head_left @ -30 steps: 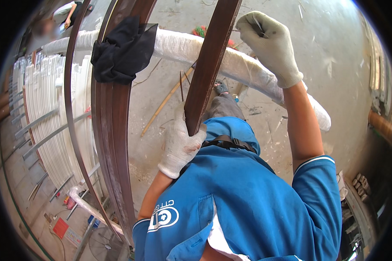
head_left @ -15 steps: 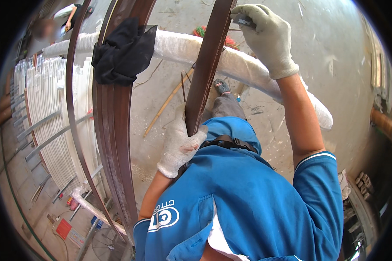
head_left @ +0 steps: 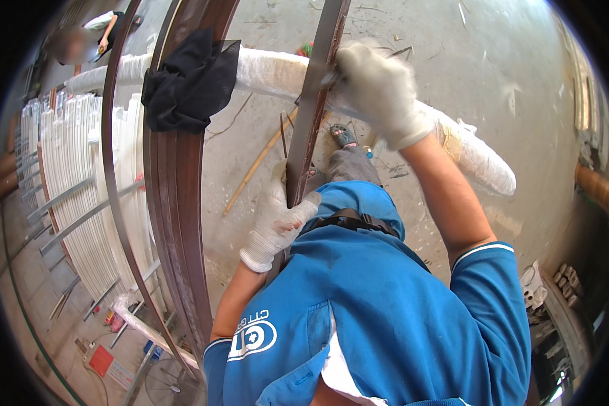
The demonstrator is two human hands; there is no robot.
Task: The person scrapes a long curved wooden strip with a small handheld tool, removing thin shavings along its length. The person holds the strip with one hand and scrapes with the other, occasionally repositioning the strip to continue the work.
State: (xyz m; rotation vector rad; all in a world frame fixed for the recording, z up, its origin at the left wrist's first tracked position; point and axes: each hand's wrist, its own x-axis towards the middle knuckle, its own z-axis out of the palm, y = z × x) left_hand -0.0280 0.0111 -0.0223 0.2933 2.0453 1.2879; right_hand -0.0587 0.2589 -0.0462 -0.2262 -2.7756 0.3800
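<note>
A long dark brown bar [head_left: 309, 122] runs from my waist up past the top edge, lying across a plastic-wrapped support [head_left: 271, 72]. My left hand [head_left: 277, 220], in a stained white glove, is wrapped round its near end. Further up, my gloved right hand [head_left: 384, 91] is at the bar's right edge, its fingers curled and smeared by motion. A small dark object [head_left: 329, 78] shows at those fingertips against the bar; its exact kind cannot be made out.
More brown bars [head_left: 176, 223] lie at the left with a black cloth [head_left: 193, 81] draped over them. White profiles [head_left: 81, 183] are stacked beyond. A wooden stick [head_left: 260, 162] lies on the floor. Another person [head_left: 105, 30] is at the upper left.
My right hand has swung left and down, from beside the bar's upper part onto its edge with the small dark object. The bar has shifted slightly left; my left hand still grips it.
</note>
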